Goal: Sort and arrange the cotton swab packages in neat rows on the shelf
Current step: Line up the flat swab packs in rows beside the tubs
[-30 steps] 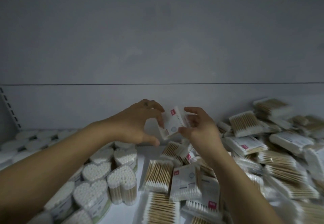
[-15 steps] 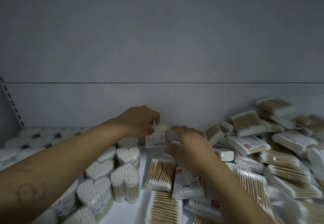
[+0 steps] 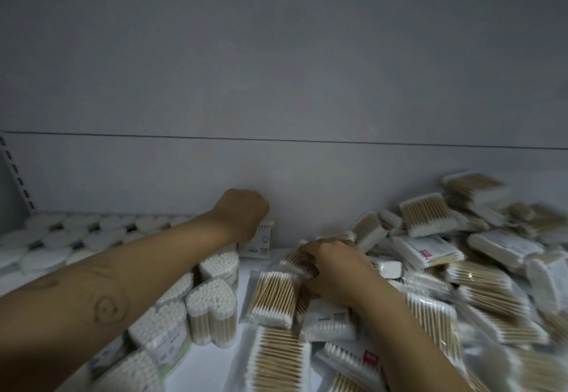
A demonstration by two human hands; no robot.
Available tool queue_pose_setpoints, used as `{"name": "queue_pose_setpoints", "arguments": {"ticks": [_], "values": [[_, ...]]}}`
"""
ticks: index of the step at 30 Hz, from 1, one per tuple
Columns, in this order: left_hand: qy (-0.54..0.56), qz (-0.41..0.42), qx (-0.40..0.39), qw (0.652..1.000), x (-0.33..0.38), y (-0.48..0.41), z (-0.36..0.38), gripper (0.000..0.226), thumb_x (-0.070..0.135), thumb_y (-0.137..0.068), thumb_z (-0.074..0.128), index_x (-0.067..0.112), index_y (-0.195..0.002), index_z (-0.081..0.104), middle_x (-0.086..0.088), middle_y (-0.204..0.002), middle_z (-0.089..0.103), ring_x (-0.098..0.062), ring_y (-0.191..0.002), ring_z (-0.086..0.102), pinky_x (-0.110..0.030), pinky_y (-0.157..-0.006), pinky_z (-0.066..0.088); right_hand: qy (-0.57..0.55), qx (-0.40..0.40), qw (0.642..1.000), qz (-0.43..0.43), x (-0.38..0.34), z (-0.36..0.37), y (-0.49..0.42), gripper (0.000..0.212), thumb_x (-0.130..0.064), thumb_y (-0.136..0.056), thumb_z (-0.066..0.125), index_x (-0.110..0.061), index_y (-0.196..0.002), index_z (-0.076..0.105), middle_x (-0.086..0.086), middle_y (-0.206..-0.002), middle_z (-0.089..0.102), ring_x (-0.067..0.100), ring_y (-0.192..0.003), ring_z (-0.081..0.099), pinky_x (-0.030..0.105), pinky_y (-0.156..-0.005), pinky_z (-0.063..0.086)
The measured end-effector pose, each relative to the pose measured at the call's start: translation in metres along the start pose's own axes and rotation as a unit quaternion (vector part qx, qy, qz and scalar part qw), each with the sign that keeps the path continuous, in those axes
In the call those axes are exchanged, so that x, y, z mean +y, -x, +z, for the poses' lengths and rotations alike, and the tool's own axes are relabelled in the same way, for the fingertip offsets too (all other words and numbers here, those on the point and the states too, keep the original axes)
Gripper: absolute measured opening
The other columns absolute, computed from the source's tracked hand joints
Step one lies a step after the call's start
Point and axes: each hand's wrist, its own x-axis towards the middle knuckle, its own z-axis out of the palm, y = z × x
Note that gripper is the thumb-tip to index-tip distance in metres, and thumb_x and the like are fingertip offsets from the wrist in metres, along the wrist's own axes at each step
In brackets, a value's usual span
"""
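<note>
My left hand (image 3: 241,213) reaches to the back wall and grips a small white swab package (image 3: 261,240) that stands upright on the shelf (image 3: 246,272). My right hand (image 3: 333,264) lies on the loose pile, its fingers closed on a flat package of wooden-stick swabs (image 3: 299,261). Several flat packages (image 3: 273,298) lie in front of it. Heart-shaped tubs of swabs (image 3: 212,308) stand in rows at the left, under my left forearm.
A large jumbled heap of flat swab packages (image 3: 461,268) fills the right side of the shelf. Round white tubs (image 3: 76,232) line the far left. A slotted shelf upright (image 3: 15,173) rises at the left edge. The grey back wall (image 3: 307,176) is close behind.
The small white package, first held up between both hands, now stands against the back wall under my left hand. My right hand dropped to the pile and closed on a flat package.
</note>
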Motion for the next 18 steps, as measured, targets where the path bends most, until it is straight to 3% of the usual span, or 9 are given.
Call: {"name": "queue_pose_setpoints", "arguments": {"ticks": [5,9,12,15,18], "values": [[0.034,-0.029,-0.017,0.999,0.0,0.001,-0.004,0.024,0.008,-0.087,0.054,0.012,-0.109,0.063,-0.009,-0.116,0.061,-0.025,-0.104,0.06,-0.031,-0.077,0.043,0.024,0.025,0.999,0.004,-0.005,-0.002,-0.001,0.04,-0.045,-0.086,0.057,-0.026,-0.121,0.058,0.0,-0.119,0.062,0.023,-0.112,0.054,0.033,-0.096,0.038],[0.076,-0.034,-0.071,0.994,-0.001,0.01,-0.018,0.048,0.041,-0.09,0.059,0.018,-0.131,0.049,-0.007,-0.129,0.053,-0.024,-0.115,0.053,-0.033,-0.09,0.042,0.021,0.072,0.996,-0.046,-0.008,-0.009,0.01,0.042,-0.031,-0.085,0.054,-0.027,-0.127,0.057,-0.004,-0.128,0.058,0.021,-0.116,0.052,0.031,-0.099,0.035],[0.08,0.005,-0.045,0.996,0.004,0.023,-0.03,0.057,0.044,-0.087,0.06,0.023,-0.137,0.042,-0.003,-0.133,0.049,-0.023,-0.116,0.05,-0.033,-0.086,0.039,-0.014,0.124,0.989,-0.08,-0.016,-0.02,0.018,0.043,-0.045,-0.084,0.057,-0.03,-0.124,0.061,-0.009,-0.126,0.061,0.016,-0.115,0.054,0.029,-0.1,0.032],[0.146,0.034,-0.063,0.987,0.005,0.042,-0.041,0.053,0.047,-0.086,0.063,0.026,-0.132,0.048,0.003,-0.127,0.054,-0.016,-0.098,0.05,-0.026,-0.068,0.036,0.027,0.026,0.995,-0.093,-0.03,-0.016,0.02,0.077,-0.074,-0.072,0.051,-0.03,-0.135,0.05,-0.005,-0.135,0.054,0.019,-0.124,0.045,0.035,-0.108,0.025],[0.195,0.045,-0.106,0.974,0.003,0.056,-0.046,0.055,0.051,-0.082,0.067,0.027,-0.13,0.052,0.006,-0.122,0.057,-0.014,-0.099,0.052,-0.029,-0.08,0.046,0.05,-0.084,0.993,-0.068,-0.04,-0.01,0.017,0.088,-0.072,-0.068,0.064,-0.028,-0.141,0.041,0.001,-0.139,0.048,0.024,-0.129,0.038,0.04,-0.109,0.023]]}}
